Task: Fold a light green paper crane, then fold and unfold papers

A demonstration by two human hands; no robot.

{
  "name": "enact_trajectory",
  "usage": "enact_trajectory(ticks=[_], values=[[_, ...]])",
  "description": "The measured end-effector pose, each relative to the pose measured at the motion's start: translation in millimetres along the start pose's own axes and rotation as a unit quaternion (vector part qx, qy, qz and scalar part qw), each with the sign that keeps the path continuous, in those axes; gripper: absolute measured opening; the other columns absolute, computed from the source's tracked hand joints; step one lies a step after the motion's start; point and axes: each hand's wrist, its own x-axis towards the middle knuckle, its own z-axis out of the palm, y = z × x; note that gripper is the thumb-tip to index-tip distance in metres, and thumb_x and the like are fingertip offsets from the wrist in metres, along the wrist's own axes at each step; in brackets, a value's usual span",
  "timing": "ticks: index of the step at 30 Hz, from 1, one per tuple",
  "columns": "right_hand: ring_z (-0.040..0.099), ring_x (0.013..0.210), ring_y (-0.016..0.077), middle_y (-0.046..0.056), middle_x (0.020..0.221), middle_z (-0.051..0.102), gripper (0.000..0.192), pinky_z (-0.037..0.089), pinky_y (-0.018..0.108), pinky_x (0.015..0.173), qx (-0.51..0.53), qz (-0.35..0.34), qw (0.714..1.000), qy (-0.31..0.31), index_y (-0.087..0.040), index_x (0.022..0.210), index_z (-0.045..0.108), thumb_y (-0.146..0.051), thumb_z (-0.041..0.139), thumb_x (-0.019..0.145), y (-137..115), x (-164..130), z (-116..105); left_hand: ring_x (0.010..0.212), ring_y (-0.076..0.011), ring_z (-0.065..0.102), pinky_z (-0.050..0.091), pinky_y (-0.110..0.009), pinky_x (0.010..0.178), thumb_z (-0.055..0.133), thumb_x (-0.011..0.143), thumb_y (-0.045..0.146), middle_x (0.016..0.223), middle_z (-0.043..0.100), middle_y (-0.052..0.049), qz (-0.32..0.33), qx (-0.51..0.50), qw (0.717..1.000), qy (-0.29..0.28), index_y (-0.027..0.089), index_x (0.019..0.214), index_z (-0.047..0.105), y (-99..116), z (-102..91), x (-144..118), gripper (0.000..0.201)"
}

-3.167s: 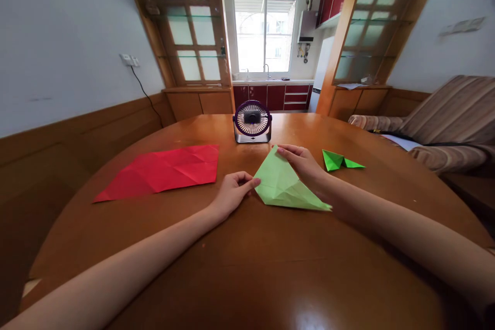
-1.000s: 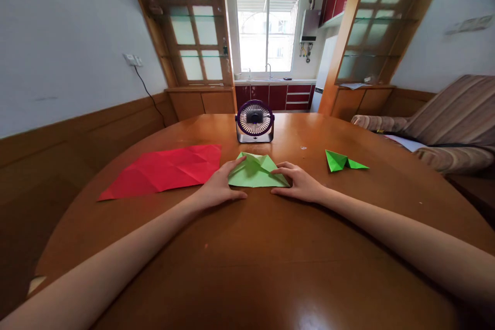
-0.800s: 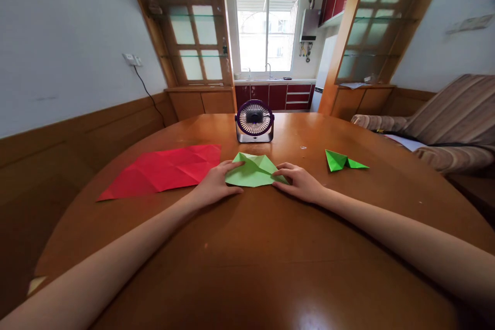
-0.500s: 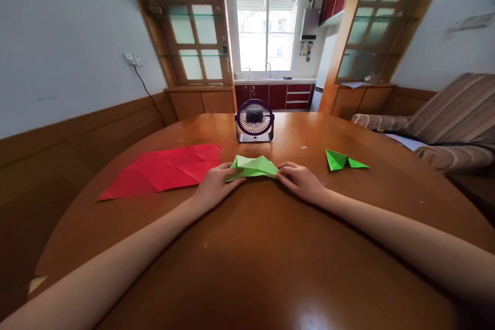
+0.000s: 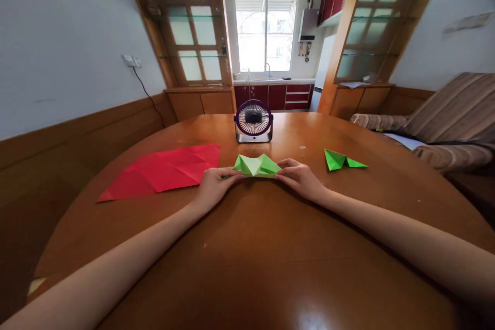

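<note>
Both hands were on the light green paper (image 5: pixel 257 166) at mid-desk: the left hand (image 5: pixel 212 186) pinched its left end, the right hand (image 5: pixel 300 177) pinched its right end. A fan (image 5: pixel 253 121) stood just beyond, a red sheet (image 5: pixel 167 170) lay left.

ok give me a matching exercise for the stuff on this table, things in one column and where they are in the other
Things:
1. red paper
2. pale green paper
3. small fan
4. bright green folded piece

Places:
A. far middle of the table, upright
B. lying alone, right of the right hand
C. flat, left of the left hand
D. pinched between both hands

Pairs: 1-C, 2-D, 3-A, 4-B
</note>
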Motion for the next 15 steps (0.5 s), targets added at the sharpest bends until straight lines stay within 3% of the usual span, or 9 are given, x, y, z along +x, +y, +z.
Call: enact_trajectory(ticks=[5, 10, 15], values=[[0.063, 0.093, 0.0199, 0.008, 0.106, 0.065, 0.016, 0.053, 0.035, 0.080, 0.053, 0.051, 0.997, 0.032, -0.021, 0.085, 0.076, -0.033, 0.064, 0.084, 9.4, 0.3, 3.0, 0.082, -0.0232, 0.068, 0.050, -0.030, 0.072, 0.075, 0.067, 0.041, 0.094, 0.075, -0.006, -0.032, -0.018, 0.999, 0.009, 0.018, 0.080, 0.077, 5.1, 2.3, -1.7, 0.027], [0.064, 0.090, 0.0201, 0.009, 0.102, 0.068, 0.015, 0.054, 0.034, 0.076, 0.094, 0.120, 0.986, 0.073, -0.021, 0.078, 0.076, -0.035, 0.073, 0.075, 14.8, 2.6, 4.2, 0.059, -0.0162, 0.061, 0.041, -0.023, 0.052, 0.078, 0.061, 0.040, 0.068, 0.072, -0.003, -0.068, -0.022, 0.996, 0.047, 0.016, 0.073, 0.076, 4.7, 6.2, -1.9, 0.027], [0.065, 0.085, 0.0193, 0.008, 0.098, 0.068, 0.015, 0.052, 0.035, 0.077, 0.078, 0.118, 0.986, 0.092, -0.021, 0.076, 0.076, -0.035, 0.074, 0.073, 12.9, 3.5, 3.3, 0.056, -0.0150, 0.059, 0.038, -0.022, 0.050, 0.079, 0.059, 0.038, 0.063, 0.070, -0.003, -0.078, -0.017, 0.995, 0.059, 0.016, 0.070, 0.076, 7.7, 6.7, -2.0, 0.025]])
